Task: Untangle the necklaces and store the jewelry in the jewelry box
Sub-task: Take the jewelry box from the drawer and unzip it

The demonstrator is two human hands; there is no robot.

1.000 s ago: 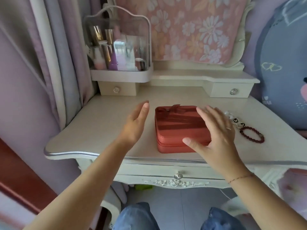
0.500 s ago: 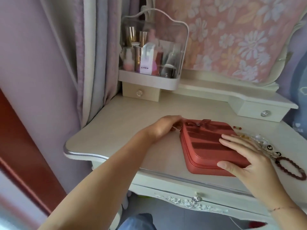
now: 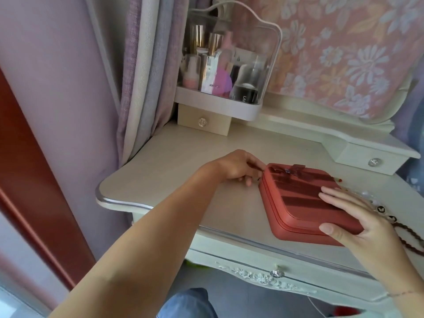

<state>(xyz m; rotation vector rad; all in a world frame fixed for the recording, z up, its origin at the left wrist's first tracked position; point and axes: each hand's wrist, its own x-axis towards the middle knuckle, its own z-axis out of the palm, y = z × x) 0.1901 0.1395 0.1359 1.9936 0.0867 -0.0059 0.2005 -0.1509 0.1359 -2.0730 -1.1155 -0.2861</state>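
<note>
One red jewelry box (image 3: 305, 198), zipped shut, flat on the counter (image 3: 183, 180) near the front edge. Left hand (image 3: 238, 167) curled at its far left corner, pinching the zipper pull (image 3: 255, 166). Right hand (image 3: 358, 221) flat on the lid, fingers straight, thumb against the front wall. Beaded bracelets (image 3: 408, 235) just right of the box. Clear cosmetics organiser (image 3: 229, 65) well behind.

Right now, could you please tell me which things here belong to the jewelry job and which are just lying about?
Job: red jewelry box, its zipper pull pinched by the left hand, right hand resting on the lid, dark beaded bracelet, pale bead strand.
Lying about: cosmetics organizer, curtain.
</note>
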